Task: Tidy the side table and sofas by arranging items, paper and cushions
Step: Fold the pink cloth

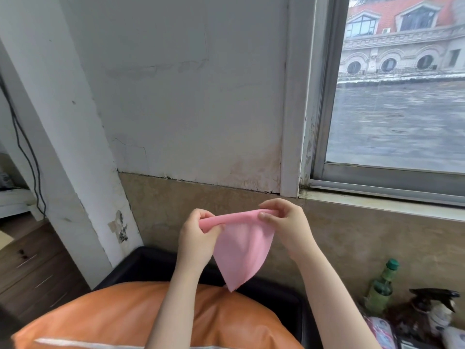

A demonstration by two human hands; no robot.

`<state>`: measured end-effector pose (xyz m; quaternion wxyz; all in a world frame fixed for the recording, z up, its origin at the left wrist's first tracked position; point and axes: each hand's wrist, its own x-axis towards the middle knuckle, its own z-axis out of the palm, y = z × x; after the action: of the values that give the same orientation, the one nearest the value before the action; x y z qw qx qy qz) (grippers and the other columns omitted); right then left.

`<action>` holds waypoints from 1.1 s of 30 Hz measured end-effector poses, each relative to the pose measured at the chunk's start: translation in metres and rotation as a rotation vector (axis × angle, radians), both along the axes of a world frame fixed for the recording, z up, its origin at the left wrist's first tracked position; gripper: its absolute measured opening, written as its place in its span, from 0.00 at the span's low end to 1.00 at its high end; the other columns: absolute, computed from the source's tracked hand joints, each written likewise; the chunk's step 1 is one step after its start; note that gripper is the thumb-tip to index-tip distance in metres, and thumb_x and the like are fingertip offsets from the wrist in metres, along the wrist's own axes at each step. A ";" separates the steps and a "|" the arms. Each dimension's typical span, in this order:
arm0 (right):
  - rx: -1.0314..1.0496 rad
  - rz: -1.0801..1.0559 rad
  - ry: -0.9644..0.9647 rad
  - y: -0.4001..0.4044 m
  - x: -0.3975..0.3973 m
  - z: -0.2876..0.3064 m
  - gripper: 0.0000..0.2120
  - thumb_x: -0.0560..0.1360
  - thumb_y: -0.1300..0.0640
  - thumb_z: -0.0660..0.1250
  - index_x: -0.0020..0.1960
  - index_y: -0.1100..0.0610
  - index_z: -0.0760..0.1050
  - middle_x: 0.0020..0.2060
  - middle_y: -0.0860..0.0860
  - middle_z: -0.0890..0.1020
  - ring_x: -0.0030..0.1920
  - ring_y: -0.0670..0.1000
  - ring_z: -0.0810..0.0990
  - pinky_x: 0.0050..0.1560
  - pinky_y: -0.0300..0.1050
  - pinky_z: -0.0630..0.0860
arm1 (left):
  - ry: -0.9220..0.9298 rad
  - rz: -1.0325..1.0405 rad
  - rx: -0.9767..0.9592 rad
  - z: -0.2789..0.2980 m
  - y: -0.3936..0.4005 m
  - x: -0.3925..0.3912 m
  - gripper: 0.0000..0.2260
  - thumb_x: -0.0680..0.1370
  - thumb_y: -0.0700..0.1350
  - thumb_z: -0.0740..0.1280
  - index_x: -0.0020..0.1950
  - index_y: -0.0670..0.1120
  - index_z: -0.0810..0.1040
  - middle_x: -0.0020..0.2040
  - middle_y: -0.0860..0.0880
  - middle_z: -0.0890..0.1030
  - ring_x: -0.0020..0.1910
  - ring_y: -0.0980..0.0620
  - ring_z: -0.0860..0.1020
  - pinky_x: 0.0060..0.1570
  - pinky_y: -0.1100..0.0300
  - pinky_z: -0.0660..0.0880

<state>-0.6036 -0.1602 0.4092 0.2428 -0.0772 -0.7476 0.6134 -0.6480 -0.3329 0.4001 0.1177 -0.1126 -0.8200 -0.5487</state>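
Both hands hold a pink cloth [241, 244] up in the air before the wall, above an orange cushion [120, 316] that lies on a black sofa [151, 260]. The left hand [198, 235] pinches the cloth's rolled top edge at its left end, fingers curled round it; the right hand [286, 222] grips the right end the same way. The rest of the cloth hangs down to a point. At the lower right stand a green bottle [382, 285] and a dark spray bottle [432, 306].
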 end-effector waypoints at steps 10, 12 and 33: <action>-0.196 -0.090 0.004 0.005 0.003 -0.001 0.11 0.68 0.68 0.72 0.38 0.53 0.79 0.34 0.50 0.80 0.35 0.47 0.76 0.37 0.38 0.71 | 0.020 -0.075 0.168 0.000 -0.006 -0.007 0.11 0.74 0.34 0.69 0.38 0.51 0.79 0.35 0.54 0.82 0.32 0.65 0.76 0.35 0.72 0.72; -0.319 -0.072 0.005 0.004 0.002 0.000 0.10 0.68 0.70 0.71 0.39 0.55 0.79 0.35 0.52 0.80 0.35 0.49 0.76 0.36 0.39 0.72 | 0.035 -0.073 0.159 -0.001 -0.004 -0.006 0.12 0.75 0.35 0.69 0.38 0.51 0.80 0.35 0.54 0.82 0.32 0.65 0.76 0.34 0.71 0.72; -0.396 0.056 -0.189 0.015 -0.001 -0.003 0.11 0.75 0.66 0.66 0.36 0.58 0.82 0.37 0.54 0.83 0.38 0.50 0.77 0.37 0.37 0.74 | -0.001 -0.279 0.159 -0.005 -0.012 -0.009 0.14 0.77 0.35 0.66 0.43 0.54 0.82 0.43 0.64 0.83 0.48 0.67 0.78 0.48 0.75 0.70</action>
<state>-0.6050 -0.1456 0.4059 0.1345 -0.1599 -0.6337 0.7448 -0.6570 -0.3445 0.3951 0.0485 -0.2157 -0.7504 -0.6229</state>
